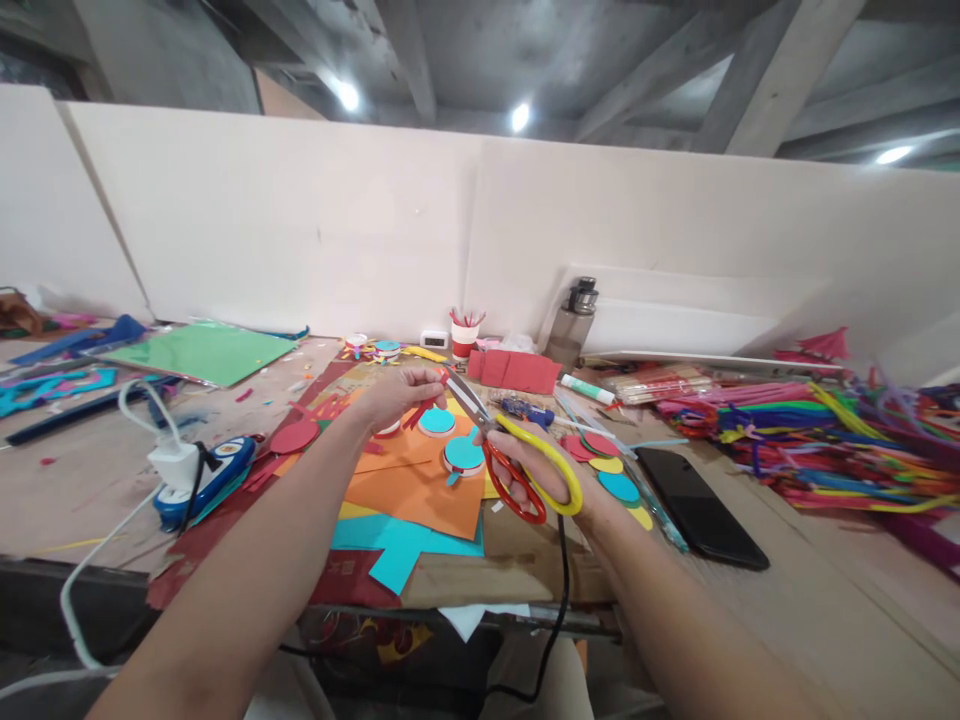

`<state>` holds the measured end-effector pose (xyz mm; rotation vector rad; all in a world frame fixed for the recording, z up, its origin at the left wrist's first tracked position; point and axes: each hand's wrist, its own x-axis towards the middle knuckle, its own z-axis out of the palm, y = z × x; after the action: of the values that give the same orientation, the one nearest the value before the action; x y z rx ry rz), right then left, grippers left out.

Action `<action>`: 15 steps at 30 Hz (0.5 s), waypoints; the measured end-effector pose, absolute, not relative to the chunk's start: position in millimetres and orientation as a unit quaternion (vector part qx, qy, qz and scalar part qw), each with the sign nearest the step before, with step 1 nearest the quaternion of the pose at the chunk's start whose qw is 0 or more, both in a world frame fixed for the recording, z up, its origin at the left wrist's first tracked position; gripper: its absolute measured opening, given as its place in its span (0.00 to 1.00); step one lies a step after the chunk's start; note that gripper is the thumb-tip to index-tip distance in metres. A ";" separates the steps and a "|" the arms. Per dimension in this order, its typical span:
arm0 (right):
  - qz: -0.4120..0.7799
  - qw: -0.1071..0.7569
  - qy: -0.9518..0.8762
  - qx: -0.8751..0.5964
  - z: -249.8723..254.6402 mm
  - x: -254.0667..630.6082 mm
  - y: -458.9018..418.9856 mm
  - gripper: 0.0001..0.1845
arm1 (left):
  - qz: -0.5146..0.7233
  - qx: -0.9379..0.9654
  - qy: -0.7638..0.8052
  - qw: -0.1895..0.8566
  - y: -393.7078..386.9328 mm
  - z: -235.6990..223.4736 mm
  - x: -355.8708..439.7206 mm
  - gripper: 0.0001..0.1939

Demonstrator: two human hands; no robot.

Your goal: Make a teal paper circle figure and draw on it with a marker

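My left hand (397,397) is closed in a pinch on red paper strips (420,412), held above the paper sheets. My right hand (551,484) grips a pair of scissors (466,400) with one red and one yellow handle loop. The blade tips point left and reach the red paper at my left fingertips. Below the hands lie orange paper (420,497) and blue paper (396,570). Two round pieces with blue tops, one disc (436,421) and another disc (463,455), rest on the orange paper.
Cut circles (619,487) and a black phone (697,505) lie at right, near bundled pipe cleaners (810,430). A glue gun (525,410), a bottle (571,325) and a cup of red sticks (465,335) stand behind. A blue power strip (214,487) and green sheets (210,350) are at left.
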<state>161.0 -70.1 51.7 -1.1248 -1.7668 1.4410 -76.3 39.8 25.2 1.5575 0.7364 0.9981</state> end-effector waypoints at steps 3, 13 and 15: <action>0.535 0.278 -0.674 -0.426 51.5 161.7 -68.8 0.26 | 0.422 0.654 0.311 0.545 39.6 25.7 -76.6 0.12; 0.538 0.288 -0.667 -0.427 50.4 161.8 -69.3 0.26 | 0.421 0.646 0.309 0.557 39.1 25.6 -76.1 0.13; 0.540 0.278 -0.665 -0.435 48.5 162.8 -67.6 0.27 | 0.419 0.646 0.309 0.559 38.7 26.2 -76.0 0.13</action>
<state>162.8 -67.6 48.5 -1.1675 -1.7838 1.4499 -76.0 38.7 26.2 1.5241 0.7281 0.9872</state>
